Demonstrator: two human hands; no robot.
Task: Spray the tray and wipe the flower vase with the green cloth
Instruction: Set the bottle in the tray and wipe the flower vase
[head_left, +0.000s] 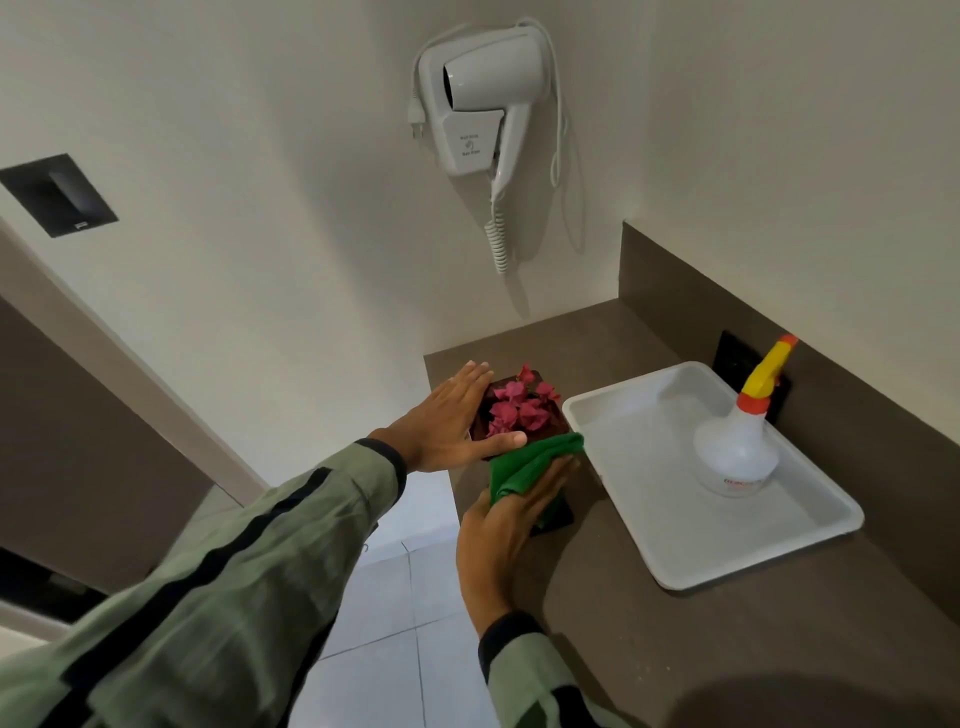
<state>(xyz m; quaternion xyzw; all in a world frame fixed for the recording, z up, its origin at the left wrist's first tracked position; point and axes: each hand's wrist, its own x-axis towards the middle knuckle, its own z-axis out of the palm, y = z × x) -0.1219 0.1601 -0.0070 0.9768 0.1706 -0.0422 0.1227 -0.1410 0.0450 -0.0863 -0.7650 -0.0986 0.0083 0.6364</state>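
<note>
Presently, taking the white tray (649, 519) as my landmark, I list what my head camera shows. Item one: the tray lies flat on the brown countertop (649, 649), its long side running along the back ledge. Item two: a clear spray bottle (737, 452) with a yellow and orange trigger head stands upright inside the tray, toward its far wall-side end. Item three: the flower vase (524, 415), dark and square-sided with pink flowers (519, 405) showing at its top, stands on the counter just beside the tray's left edge, near the counter's own left end. Item four: my left hand (447, 426), fingers extended and spread, lies flat against the vase's far-from-tray side with the thumb across its near rim; it steadies rather than clenches. Item five: my right hand (504, 525), palm flat and fingers nearly straight, presses the green cloth (524, 467) against the vase's near face, between vase and tray corner; the cloth is bunched under the fingers. Item six: a white wall-mounted hair dryer (483, 104) with coiled cord hangs on the wall well above and behind the tray's left end.
</note>
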